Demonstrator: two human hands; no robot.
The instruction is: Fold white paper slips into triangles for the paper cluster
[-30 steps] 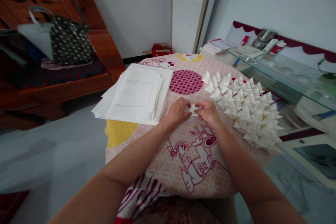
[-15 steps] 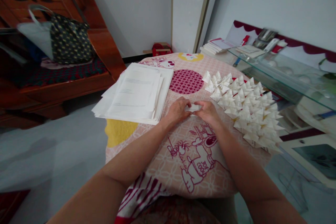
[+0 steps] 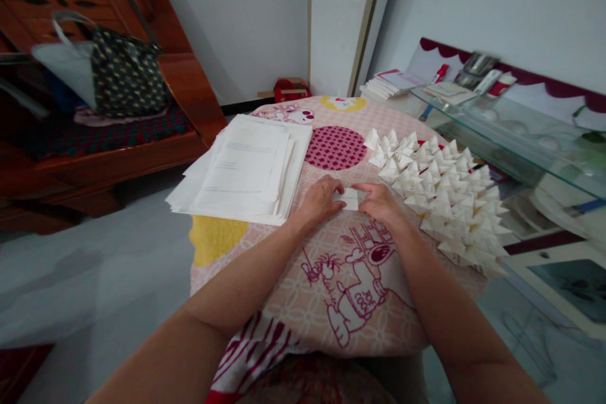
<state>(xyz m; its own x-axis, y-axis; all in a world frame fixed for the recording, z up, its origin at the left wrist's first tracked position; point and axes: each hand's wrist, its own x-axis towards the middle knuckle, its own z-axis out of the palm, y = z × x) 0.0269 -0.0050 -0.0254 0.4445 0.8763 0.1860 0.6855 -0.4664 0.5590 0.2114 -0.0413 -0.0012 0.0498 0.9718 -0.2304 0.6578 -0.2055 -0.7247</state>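
A small white folded paper (image 3: 351, 200) lies flat on the table (image 3: 303, 303), roughly midway between its near and far edges. From where I stand, a crease seems to run across it. The person's left hand (image 3: 323, 199) has its thumb and fingertips on the paper's left end, drawn into a narrow curl that holds it. The right hand (image 3: 380, 202) comes in from the other side, its forefinger stretched out to the far right corner of the paper and its thumb bent in close; I cannot tell whether those fingers pinch the paper or only touch it.

A pink tablecloth (image 3: 293, 319) covers the table, with a maroon cartoon dog (image 3: 362, 297) printed between the hands and the near edge, and a maroon checked circle (image 3: 336, 147) toward the far edge. By the left edge sits a thick, uneven stack of papers (image 3: 246, 164), its near-left corner jutting past the table. Along the right edge stand rows of pointed white folded pieces (image 3: 440, 196), packed close together.

Past the right edge is a glass shelf (image 3: 521, 129); well beyond the left edge, a wooden bench (image 3: 189, 88) carries a dark patterned bag (image 3: 125, 72).
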